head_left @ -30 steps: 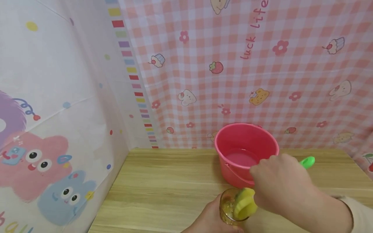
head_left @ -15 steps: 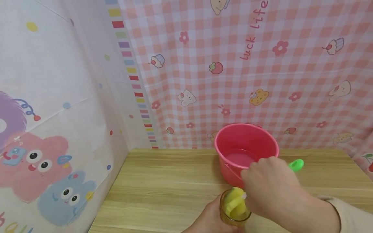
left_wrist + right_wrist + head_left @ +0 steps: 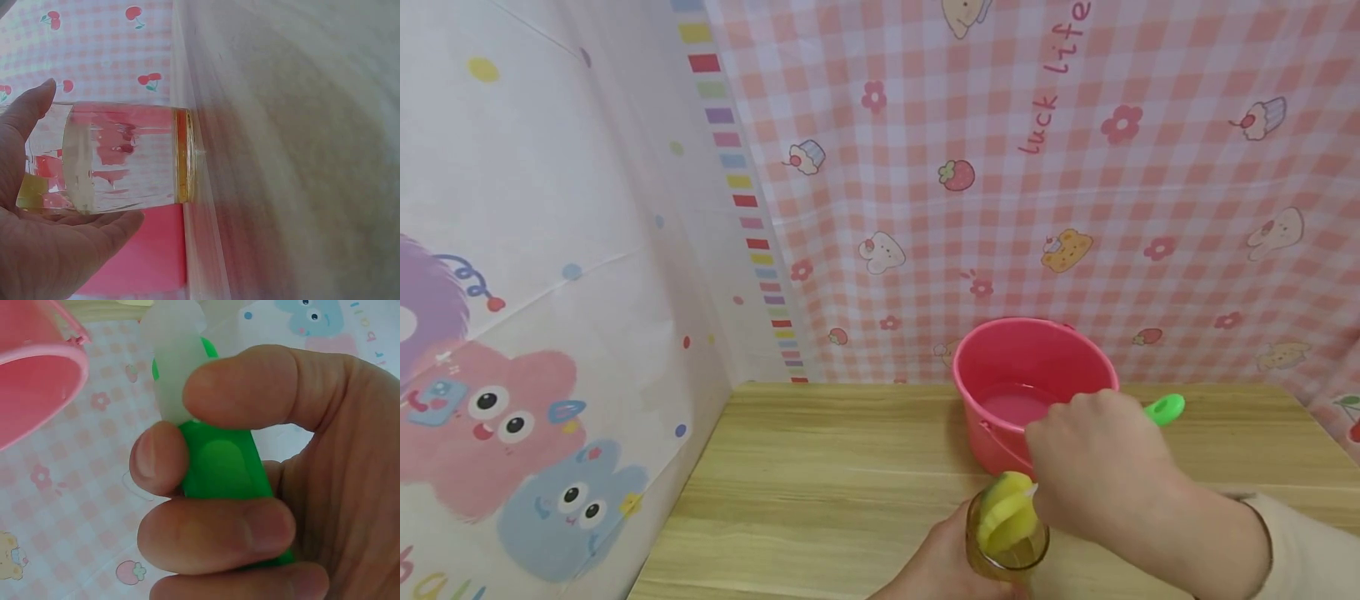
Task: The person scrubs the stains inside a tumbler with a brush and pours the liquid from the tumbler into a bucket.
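Observation:
My left hand (image 3: 943,558) grips a clear amber-tinted drinking glass (image 3: 1032,557) from its left side, mouth facing up in the head view. The left wrist view shows the glass (image 3: 134,156) from the side, close over the tabletop, with droplets on its wall and the thumb and fingers around it. My right hand (image 3: 1101,467) holds a sponge cup brush by its green handle (image 3: 222,465), fingers curled round it. The brush's yellow sponge head (image 3: 1006,510) is tilted in the glass's mouth, its top sticking out above the rim. The handle's end (image 3: 1167,409) pokes out behind the right hand.
A pink bucket (image 3: 985,446) stands just behind the glass, a little shallow water showing at its bottom, its bail hanging down in front. The wooden tabletop (image 3: 820,467) ends against a pink checked cloth (image 3: 910,200). On the left hangs a white cartoon-printed sheet (image 3: 625,333).
The right hand has shifted left, bringing the sponge head from the glass's right rim into its mouth, then risen slightly with it. The left hand and glass stay nearly still.

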The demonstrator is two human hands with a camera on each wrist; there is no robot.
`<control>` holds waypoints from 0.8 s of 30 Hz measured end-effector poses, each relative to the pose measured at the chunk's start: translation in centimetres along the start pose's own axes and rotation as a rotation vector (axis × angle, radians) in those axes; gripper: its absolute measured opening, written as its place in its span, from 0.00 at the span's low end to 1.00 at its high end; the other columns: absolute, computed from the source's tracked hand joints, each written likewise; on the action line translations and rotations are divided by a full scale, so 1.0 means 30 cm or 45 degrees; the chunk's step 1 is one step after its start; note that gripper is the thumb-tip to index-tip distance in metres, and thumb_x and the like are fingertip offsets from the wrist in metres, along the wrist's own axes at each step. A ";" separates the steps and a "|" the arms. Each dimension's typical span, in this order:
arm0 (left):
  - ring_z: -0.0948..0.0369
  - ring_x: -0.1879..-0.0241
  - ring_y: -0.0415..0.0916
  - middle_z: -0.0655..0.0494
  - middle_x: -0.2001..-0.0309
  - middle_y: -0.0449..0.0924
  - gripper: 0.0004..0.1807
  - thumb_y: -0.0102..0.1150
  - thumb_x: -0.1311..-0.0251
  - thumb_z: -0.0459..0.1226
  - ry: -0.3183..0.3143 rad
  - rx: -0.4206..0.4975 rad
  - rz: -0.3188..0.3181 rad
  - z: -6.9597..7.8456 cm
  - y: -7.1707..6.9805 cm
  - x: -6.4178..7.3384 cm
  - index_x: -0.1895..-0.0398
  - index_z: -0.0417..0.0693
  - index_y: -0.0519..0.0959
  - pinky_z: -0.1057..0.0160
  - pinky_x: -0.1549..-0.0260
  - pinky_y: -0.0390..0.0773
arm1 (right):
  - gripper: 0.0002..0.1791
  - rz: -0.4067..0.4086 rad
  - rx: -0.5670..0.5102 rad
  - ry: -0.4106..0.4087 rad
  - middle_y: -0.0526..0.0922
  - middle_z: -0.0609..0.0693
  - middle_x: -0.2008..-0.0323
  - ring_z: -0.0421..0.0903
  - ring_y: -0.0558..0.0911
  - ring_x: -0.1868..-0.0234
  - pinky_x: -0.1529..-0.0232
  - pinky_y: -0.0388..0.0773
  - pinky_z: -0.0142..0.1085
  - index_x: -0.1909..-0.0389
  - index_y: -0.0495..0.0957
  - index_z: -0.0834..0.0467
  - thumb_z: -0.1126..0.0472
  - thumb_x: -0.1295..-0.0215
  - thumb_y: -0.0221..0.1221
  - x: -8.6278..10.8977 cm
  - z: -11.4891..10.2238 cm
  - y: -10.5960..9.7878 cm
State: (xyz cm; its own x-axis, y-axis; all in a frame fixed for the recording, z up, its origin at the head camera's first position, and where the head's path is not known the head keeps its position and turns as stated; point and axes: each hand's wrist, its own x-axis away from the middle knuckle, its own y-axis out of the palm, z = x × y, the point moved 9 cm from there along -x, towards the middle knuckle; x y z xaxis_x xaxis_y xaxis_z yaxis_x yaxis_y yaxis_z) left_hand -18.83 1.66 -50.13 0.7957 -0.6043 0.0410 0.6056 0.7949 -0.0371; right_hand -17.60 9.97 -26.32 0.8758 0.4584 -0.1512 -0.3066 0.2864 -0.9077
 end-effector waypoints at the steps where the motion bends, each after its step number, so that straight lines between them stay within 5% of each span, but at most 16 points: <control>1: 0.64 0.43 0.78 0.68 0.42 0.81 0.45 0.82 0.50 0.36 0.005 -0.004 0.000 0.001 0.000 0.000 0.31 0.75 0.70 0.65 0.40 0.76 | 0.20 0.005 -0.003 0.004 0.59 0.43 0.92 0.44 0.62 0.89 0.86 0.64 0.34 0.91 0.61 0.50 0.57 0.57 0.64 0.001 0.004 0.002; 6: 0.65 0.42 0.78 0.68 0.41 0.81 0.48 0.83 0.52 0.36 0.054 -0.039 -0.007 0.007 -0.003 -0.003 0.29 0.74 0.68 0.65 0.37 0.74 | 0.20 0.006 -0.040 0.014 0.59 0.43 0.92 0.43 0.61 0.89 0.85 0.62 0.34 0.91 0.61 0.50 0.58 0.57 0.65 0.010 0.027 0.010; 15: 0.67 0.42 0.77 0.70 0.40 0.79 0.47 0.84 0.51 0.37 0.014 -0.053 0.003 0.000 -0.009 -0.004 0.31 0.74 0.69 0.66 0.38 0.74 | 0.20 0.016 -0.054 0.039 0.55 0.42 0.92 0.42 0.56 0.87 0.83 0.54 0.33 0.92 0.59 0.49 0.59 0.59 0.63 0.045 0.060 0.028; 20: 0.66 0.40 0.76 0.69 0.38 0.78 0.47 0.83 0.51 0.35 0.058 -0.031 -0.015 0.008 -0.006 -0.005 0.30 0.74 0.69 0.66 0.37 0.74 | 0.21 0.131 -0.055 0.038 0.56 0.43 0.91 0.43 0.58 0.87 0.86 0.59 0.35 0.90 0.57 0.49 0.62 0.61 0.63 0.080 0.053 0.011; 24: 0.65 0.40 0.77 0.69 0.37 0.78 0.47 0.84 0.51 0.34 0.046 -0.003 -0.023 0.003 -0.004 -0.007 0.30 0.73 0.68 0.67 0.37 0.74 | 0.21 0.116 -0.056 0.047 0.57 0.43 0.90 0.43 0.59 0.87 0.87 0.62 0.36 0.88 0.57 0.49 0.63 0.61 0.64 0.095 0.048 0.013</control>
State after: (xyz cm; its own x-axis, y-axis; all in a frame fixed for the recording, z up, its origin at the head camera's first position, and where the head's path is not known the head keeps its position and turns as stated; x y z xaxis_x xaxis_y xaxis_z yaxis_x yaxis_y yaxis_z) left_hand -19.06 1.70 -50.03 0.7844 -0.6202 0.0059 0.6199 0.7837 -0.0391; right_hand -15.75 12.60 -26.52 0.8583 0.4494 -0.2477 -0.3699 0.2074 -0.9056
